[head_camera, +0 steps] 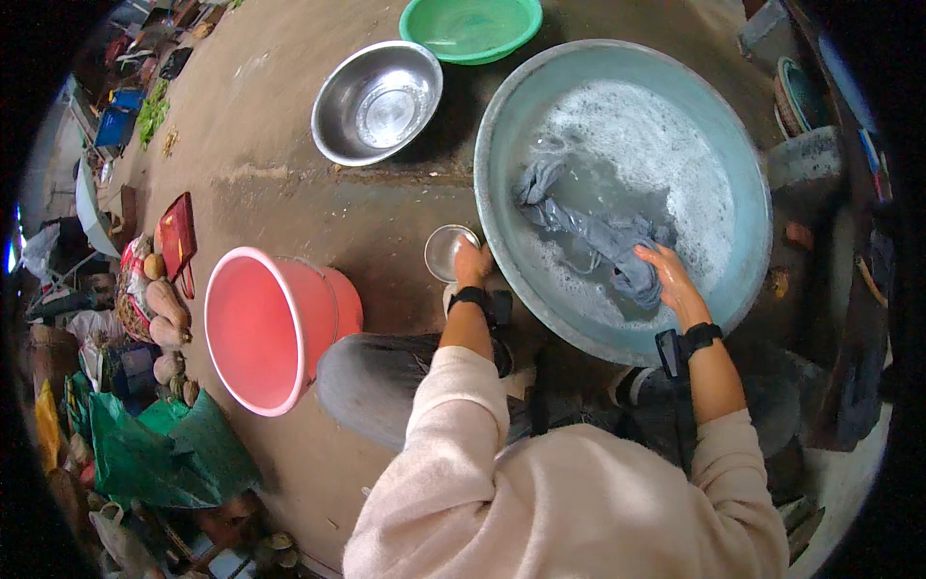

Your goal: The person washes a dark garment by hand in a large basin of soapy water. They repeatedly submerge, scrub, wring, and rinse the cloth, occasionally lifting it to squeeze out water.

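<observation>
A large pale blue-green tub (499, 239) stands before me, holding sudsy water (694, 174). Wet grey cloth (604, 242) lies twisted in it, partly under the surface. My right hand (671, 279) grips the near right end of this cloth, inside the tub's near side. Left of the tub, my left hand (473, 262) reaches into a small round bowl (438, 255) low by the floor. Its fingers are at the bowl's right side; their tips are blurred, so whether they hold anything is unclear.
A pink bucket (340, 300) stands tilted in view at the left. Beyond are a shiny metal basin (333, 108) and a green basin (470, 56). Squashes (168, 304), a red bag (177, 235) and green sacking (159, 463) line the far left. Concrete blocks (803, 155) stand right of the tub.
</observation>
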